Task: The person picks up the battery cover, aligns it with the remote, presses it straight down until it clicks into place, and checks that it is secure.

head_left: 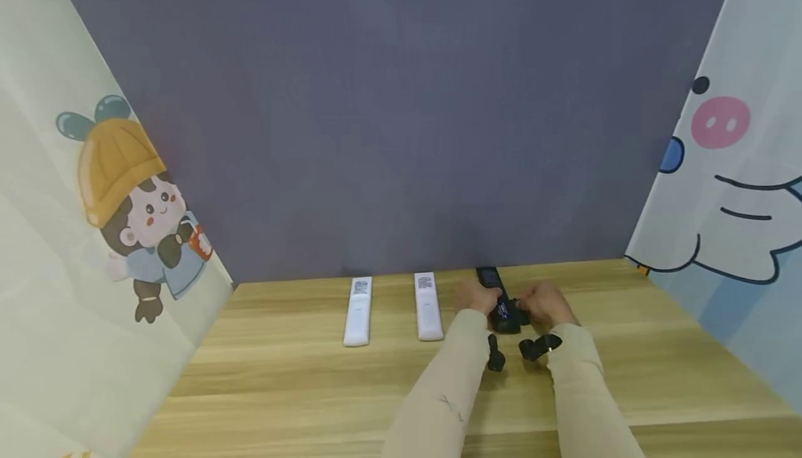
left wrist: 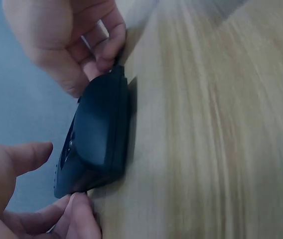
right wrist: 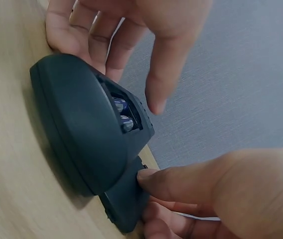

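A black remote control lies back side up on the wooden table. Its battery compartment is uncovered, and batteries with blue wrapping show inside. My left hand is at the remote's left side. Its fingers touch the remote's edge, while the thumb stands off above the compartment. In my right hand is the black battery cover, pinched between thumb and fingers beside the remote's right edge. In the left wrist view the remote's body hides most of the cover.
Two white remote controls lie to the left, one farther off and one nearer. A grey panel stands along the table's back edge. Printed curtains hang at both sides. Black wrist mounts sit by the sleeves.
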A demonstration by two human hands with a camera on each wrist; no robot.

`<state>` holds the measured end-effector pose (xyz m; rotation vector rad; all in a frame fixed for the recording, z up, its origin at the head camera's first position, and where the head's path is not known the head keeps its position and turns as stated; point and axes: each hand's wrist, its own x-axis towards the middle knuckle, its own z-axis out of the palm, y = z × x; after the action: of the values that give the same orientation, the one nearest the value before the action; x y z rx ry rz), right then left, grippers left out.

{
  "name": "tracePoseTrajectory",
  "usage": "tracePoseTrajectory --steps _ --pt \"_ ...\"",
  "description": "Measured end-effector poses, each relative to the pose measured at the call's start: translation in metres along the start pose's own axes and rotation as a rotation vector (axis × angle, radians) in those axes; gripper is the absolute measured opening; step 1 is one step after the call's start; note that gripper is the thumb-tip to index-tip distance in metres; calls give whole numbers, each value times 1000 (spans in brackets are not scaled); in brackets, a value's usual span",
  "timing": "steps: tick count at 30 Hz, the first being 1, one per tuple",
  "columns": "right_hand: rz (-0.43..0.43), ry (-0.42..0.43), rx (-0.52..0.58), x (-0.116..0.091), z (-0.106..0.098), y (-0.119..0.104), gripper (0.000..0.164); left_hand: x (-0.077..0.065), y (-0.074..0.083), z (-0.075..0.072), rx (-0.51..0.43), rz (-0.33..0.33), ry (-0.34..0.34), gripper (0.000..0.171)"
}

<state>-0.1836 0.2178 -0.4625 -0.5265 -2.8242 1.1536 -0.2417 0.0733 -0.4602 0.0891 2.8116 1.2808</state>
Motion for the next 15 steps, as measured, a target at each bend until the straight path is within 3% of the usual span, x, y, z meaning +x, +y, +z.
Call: tracePoseTrajectory --steps 8,15 --pt "10 3 31 -4 3 1 13 3 6 19 58 -107 38 44" --pt "8 -1 30 -5 2 1 14 4 9 22 62 -145 54 46"
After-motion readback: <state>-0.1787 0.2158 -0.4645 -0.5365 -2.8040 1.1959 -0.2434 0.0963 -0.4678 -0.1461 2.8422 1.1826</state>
